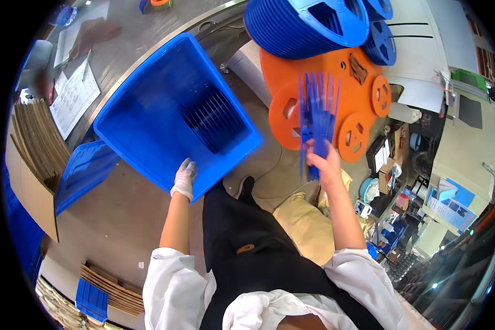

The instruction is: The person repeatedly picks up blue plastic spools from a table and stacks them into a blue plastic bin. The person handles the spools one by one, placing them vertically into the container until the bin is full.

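Holding blue discs point(322, 124) edge-on, long axis pointing forward.

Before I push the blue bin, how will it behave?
The bin is probably stiff: its walls look like moulded plastic. It may push unevenly, since dark discs sit toward its right side. Standing apparently on edge, they could tip or slide.

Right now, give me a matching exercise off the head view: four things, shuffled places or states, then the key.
1. Left hand
2. Right hand
3. Paper sheet
4. Blue reel stack

A. On the grey table
B. Holding several blue discs
C. Beside the smaller orange reels, toward the top of the picture
D. White-gloved, at the blue bin's near edge

Pairs: 1-D, 2-B, 3-A, 4-C
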A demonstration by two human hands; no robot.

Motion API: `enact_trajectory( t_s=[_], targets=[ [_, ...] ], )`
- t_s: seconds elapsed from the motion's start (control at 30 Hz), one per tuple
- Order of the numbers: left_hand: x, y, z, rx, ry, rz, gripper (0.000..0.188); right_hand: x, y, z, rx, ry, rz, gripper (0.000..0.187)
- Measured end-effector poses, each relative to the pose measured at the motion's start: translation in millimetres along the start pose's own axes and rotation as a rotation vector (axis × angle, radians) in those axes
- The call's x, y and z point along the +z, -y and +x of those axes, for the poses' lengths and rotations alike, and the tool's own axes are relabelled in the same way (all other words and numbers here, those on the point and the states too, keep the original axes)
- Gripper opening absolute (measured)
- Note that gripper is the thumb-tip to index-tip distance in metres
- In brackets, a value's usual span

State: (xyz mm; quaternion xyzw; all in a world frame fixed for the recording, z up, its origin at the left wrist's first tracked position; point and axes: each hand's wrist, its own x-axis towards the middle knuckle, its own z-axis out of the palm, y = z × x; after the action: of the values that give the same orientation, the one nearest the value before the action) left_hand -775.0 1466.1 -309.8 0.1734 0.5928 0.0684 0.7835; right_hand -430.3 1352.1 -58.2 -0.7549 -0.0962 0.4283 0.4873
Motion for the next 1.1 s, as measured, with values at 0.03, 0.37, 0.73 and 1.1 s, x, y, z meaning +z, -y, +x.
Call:
enact_trajectory(
  t_s=[0.03, 0.37, 0.73, 1.1],
  targets=[
    [2.1, -6.5, -20.4, -0.036, -0.039, -0.060, 0.051, -16.5, 15.7, -20.6, -0.005, -0.031, 0.060, 0.036],
    [4.3, -53.1, -137.7, 0.503, -0.006, 0.015, 0.052, -66.4, 28.4, -135.8, -0.015, 0.580, 1.279, 0.033],
    [156.1, -127.5, -301.2, 1.460, -0.448, 1.416, 0.060, -79.8, 41.6, -171.5, -0.103, 0.848, 1.354, 0.038],
    [175.1, -79.3, -267.9, 1.300, -0.131, 1.427, 0.060, -99.2, 29.0, -196.5, -0.131, 0.824, 1.253, 0.043]
  ],
)
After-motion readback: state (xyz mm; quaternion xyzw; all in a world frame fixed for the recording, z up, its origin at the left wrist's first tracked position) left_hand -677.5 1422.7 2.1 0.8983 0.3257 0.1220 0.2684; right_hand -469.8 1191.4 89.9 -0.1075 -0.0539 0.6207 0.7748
